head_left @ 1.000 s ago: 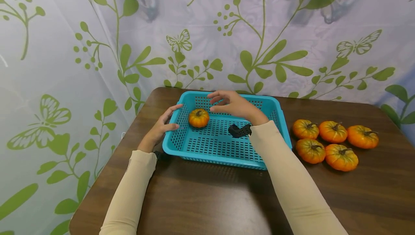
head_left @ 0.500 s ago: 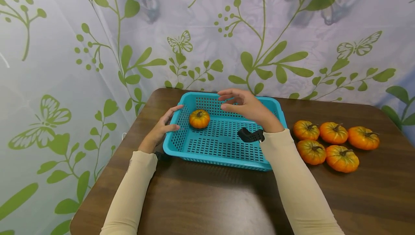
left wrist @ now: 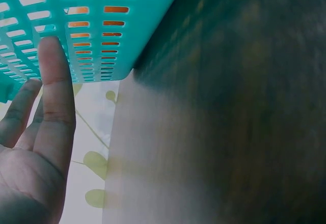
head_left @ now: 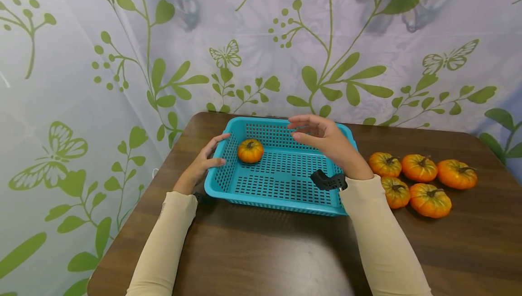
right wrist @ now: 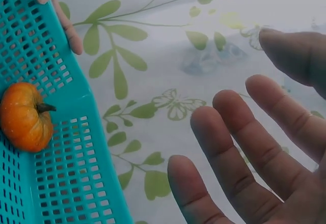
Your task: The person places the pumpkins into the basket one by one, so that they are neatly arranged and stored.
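A small orange pumpkin (head_left: 250, 151) sits inside the turquoise plastic basket (head_left: 281, 205), close to its left end. My left hand (head_left: 198, 164) rests against that end, its thumb and fingertips at the rim. In the left wrist view the fingers (left wrist: 56, 96) look straight alongside the slotted wall. My right hand (head_left: 328, 139) hovers over the basket's right part with nothing in it, fingers loosely bent and spread. The right wrist view shows its palm side, with the pumpkin (right wrist: 25, 117) off to the left.
On the brown table (head_left: 265, 250), several more pumpkins (head_left: 430, 201) stand in two rows right of the basket; the right forearm partly covers one pumpkin (head_left: 395, 191). A leaf-patterned cloth (head_left: 261, 37) hangs behind and to the left of the table.
My right hand has drawn away from the pumpkin in the basket, moving to the right over it. The left hand, basket and pumpkins have stayed in place.
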A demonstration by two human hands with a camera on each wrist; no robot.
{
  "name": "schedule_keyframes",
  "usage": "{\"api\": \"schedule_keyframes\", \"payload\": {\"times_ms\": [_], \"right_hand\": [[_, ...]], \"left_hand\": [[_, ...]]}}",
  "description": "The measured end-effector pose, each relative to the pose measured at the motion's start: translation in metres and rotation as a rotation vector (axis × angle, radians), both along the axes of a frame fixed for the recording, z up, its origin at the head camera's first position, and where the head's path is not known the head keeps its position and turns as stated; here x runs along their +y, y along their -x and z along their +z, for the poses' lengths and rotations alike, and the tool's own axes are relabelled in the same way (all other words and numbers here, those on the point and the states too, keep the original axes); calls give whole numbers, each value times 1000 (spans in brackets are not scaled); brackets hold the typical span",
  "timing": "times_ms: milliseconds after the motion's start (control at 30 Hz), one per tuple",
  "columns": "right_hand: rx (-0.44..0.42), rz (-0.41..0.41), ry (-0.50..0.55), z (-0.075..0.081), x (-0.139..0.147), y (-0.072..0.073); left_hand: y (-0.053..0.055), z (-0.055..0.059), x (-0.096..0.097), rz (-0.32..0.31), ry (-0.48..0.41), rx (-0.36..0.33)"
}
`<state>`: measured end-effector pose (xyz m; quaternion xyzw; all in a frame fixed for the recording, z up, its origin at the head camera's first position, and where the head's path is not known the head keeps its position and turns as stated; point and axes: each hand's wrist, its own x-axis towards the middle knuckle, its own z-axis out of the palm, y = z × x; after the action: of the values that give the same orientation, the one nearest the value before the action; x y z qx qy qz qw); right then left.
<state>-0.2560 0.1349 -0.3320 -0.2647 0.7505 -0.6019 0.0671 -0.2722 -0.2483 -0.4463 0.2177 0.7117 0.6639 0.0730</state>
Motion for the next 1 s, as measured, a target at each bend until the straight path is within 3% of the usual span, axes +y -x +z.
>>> {"api": "schedule_keyframes", "payload": {"times_ms": [167,567,1000], "right_hand": [[5,-38,28,-1,9,-8],[127,-91,1,-3,40,-23],[87,-82,48,-6,79,-29]], "left_hand": [[1,-1,0,10,6,6],[2,-3,1,-2,4,4],[2,-5,0,3,18,11]]}}
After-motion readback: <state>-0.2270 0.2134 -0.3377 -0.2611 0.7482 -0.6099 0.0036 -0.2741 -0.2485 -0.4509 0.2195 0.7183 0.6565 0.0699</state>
